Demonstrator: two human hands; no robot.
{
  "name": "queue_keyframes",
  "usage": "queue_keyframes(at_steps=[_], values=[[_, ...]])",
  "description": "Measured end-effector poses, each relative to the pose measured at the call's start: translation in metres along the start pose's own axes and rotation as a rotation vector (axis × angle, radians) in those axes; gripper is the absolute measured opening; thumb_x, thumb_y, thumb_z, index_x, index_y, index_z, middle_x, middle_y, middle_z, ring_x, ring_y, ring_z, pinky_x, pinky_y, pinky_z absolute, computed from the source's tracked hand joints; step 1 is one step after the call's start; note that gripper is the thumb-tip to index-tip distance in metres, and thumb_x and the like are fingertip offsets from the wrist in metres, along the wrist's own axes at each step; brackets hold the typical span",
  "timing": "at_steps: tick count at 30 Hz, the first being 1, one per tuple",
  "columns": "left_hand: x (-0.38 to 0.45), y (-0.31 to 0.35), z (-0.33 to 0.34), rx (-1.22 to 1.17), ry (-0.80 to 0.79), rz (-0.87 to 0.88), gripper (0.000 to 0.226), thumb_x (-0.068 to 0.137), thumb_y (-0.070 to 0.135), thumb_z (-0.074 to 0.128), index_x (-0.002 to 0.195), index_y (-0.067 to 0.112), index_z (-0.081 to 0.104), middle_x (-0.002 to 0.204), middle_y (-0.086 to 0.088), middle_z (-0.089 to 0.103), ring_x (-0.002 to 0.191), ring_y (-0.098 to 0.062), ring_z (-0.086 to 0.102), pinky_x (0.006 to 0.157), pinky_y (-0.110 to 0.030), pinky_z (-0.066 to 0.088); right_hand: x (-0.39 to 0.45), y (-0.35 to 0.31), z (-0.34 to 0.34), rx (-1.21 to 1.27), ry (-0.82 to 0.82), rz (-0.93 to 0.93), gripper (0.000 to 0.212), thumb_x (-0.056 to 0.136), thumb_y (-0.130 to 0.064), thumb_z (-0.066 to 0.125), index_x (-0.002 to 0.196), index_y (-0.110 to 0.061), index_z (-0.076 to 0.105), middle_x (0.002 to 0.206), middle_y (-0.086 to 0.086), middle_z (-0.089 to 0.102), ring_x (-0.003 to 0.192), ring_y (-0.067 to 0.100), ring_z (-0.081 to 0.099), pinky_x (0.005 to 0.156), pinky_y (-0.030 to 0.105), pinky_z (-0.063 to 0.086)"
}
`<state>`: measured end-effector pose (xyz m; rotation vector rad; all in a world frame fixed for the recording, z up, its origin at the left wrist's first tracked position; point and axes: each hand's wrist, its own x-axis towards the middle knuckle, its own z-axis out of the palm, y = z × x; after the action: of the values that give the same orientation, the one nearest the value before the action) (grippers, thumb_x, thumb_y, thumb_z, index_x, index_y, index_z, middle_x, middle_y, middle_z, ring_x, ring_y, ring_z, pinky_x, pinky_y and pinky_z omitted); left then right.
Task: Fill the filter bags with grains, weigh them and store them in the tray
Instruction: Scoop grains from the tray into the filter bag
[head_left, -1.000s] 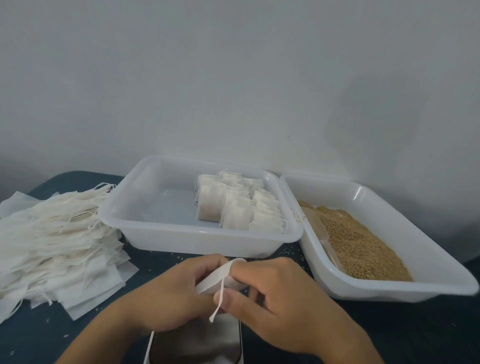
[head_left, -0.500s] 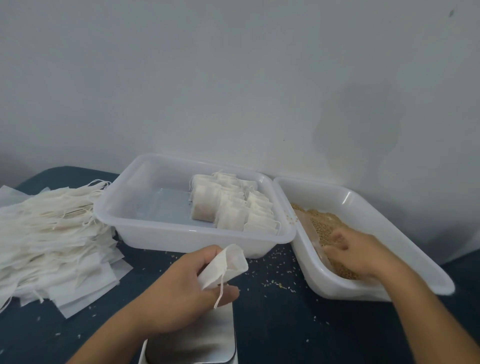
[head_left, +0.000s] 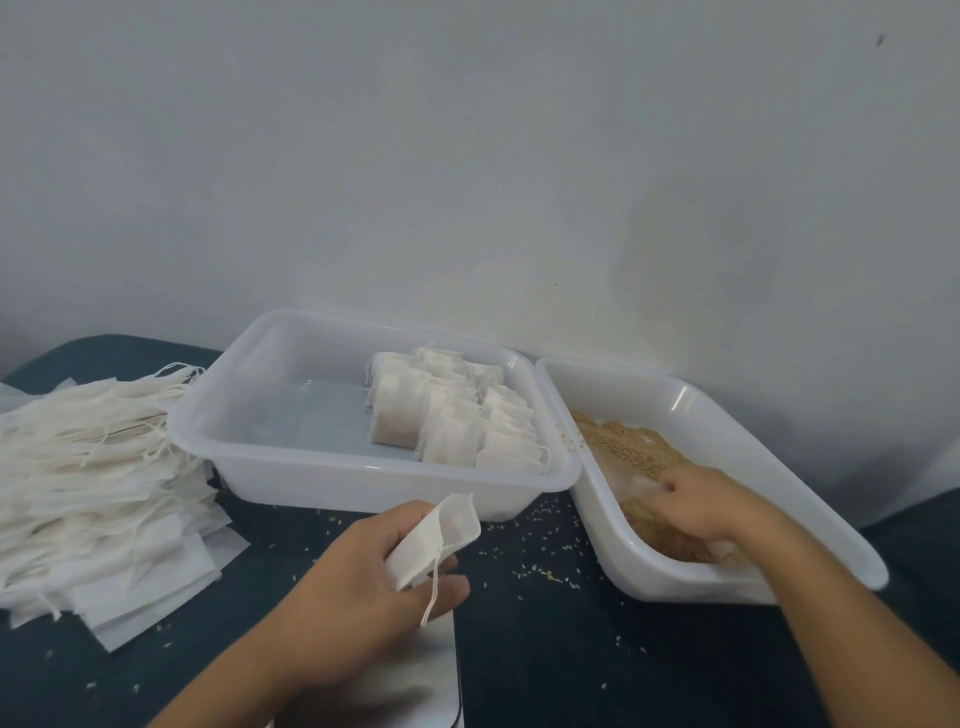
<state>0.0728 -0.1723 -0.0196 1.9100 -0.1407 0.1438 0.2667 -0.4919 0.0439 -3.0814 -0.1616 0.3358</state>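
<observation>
My left hand (head_left: 358, 582) grips an empty white filter bag (head_left: 441, 535) with its mouth held open and its string dangling, above the steel scale (head_left: 415, 675). My right hand (head_left: 711, 504), blurred, is down in the white grain tray (head_left: 779, 467) among the brown grains (head_left: 628, 447), fingers curled round what looks like a clear plastic scoop (head_left: 640, 488). Several filled bags (head_left: 457, 415) stand in rows at the right end of the clear storage tray (head_left: 291, 457).
A big pile of empty filter bags (head_left: 88, 478) lies at the left on the dark blue table (head_left: 545, 649). Loose grains are scattered on the table between the trays and the scale. A pale wall stands right behind both trays.
My right hand let go of the bag, moved right into the grain tray and sank into the grains. My left hand kept the open bag and barely moved.
</observation>
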Motion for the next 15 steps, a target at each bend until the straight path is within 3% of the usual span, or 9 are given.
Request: queue_keyframes(at_steps=[3, 5, 6, 9, 10, 12, 15], values=[[-0.001, 0.001, -0.001, -0.018, 0.006, 0.008, 0.029, 0.079, 0.04, 0.077, 0.095, 0.02, 0.063, 0.086, -0.002, 0.062, 0.071, -0.003, 0.054, 0.067, -0.014, 0.046, -0.006, 0.018, -0.024, -0.04, -0.026, 0.025, 0.046, 0.099, -0.063, 0.05, 0.089, -0.023, 0.071, 0.076, -0.005, 0.075, 0.051, 0.007, 0.062, 0.049, 0.02, 0.046], [-0.001, 0.001, -0.001, -0.025, 0.006, 0.017, 0.026, 0.081, 0.035, 0.079, 0.092, 0.02, 0.061, 0.085, -0.003, 0.061, 0.07, -0.006, 0.054, 0.067, -0.015, 0.047, -0.012, 0.03, -0.046, -0.071, -0.045, 0.057, 0.04, 0.096, -0.06, 0.057, 0.086, -0.024, 0.071, 0.077, -0.008, 0.076, 0.05, 0.006, 0.057, 0.046, 0.017, 0.043], [-0.001, 0.0, -0.001, -0.026, 0.011, 0.016, 0.024, 0.083, 0.033, 0.079, 0.094, 0.021, 0.063, 0.088, -0.002, 0.064, 0.072, -0.01, 0.058, 0.069, -0.016, 0.049, -0.016, 0.036, -0.058, -0.096, -0.066, 0.082, 0.036, 0.096, -0.057, 0.06, 0.088, -0.024, 0.073, 0.079, -0.009, 0.076, 0.054, 0.007, 0.059, 0.051, 0.018, 0.047], [-0.001, -0.001, 0.001, -0.01, 0.029, 0.005, 0.02, 0.086, 0.027, 0.081, 0.099, 0.032, 0.066, 0.099, 0.006, 0.072, 0.091, -0.013, 0.068, 0.077, -0.019, 0.052, -0.023, 0.052, -0.091, -0.164, -0.123, 0.154, 0.021, 0.095, -0.044, 0.066, 0.093, -0.026, 0.076, 0.086, -0.008, 0.077, 0.089, 0.017, 0.07, 0.086, 0.032, 0.057], [-0.001, -0.001, 0.002, -0.002, 0.032, 0.008, 0.02, 0.087, 0.026, 0.081, 0.099, 0.032, 0.066, 0.099, 0.005, 0.073, 0.091, -0.015, 0.068, 0.077, -0.019, 0.052, -0.024, 0.056, -0.099, -0.18, -0.128, 0.17, 0.018, 0.093, -0.041, 0.069, 0.089, -0.025, 0.078, 0.083, -0.007, 0.078, 0.095, 0.022, 0.071, 0.089, 0.035, 0.058], [-0.001, -0.002, 0.003, 0.015, 0.039, 0.018, 0.018, 0.086, 0.026, 0.081, 0.095, 0.027, 0.066, 0.093, 0.0, 0.071, 0.081, -0.017, 0.064, 0.07, -0.017, 0.049, -0.026, 0.061, -0.11, -0.218, -0.147, 0.196, 0.015, 0.088, -0.033, 0.074, 0.082, -0.022, 0.08, 0.076, -0.005, 0.079, 0.098, 0.028, 0.073, 0.083, 0.035, 0.059], [0.0, -0.004, 0.004, 0.054, 0.066, 0.039, 0.02, 0.086, 0.027, 0.082, 0.086, 0.028, 0.062, 0.073, 0.009, 0.059, 0.061, -0.004, 0.05, 0.063, -0.011, 0.043, -0.025, 0.06, -0.11, -0.249, -0.191, 0.212, 0.008, 0.083, -0.031, 0.077, 0.082, -0.024, 0.081, 0.081, -0.004, 0.079, 0.092, 0.025, 0.073, 0.077, 0.03, 0.059]])
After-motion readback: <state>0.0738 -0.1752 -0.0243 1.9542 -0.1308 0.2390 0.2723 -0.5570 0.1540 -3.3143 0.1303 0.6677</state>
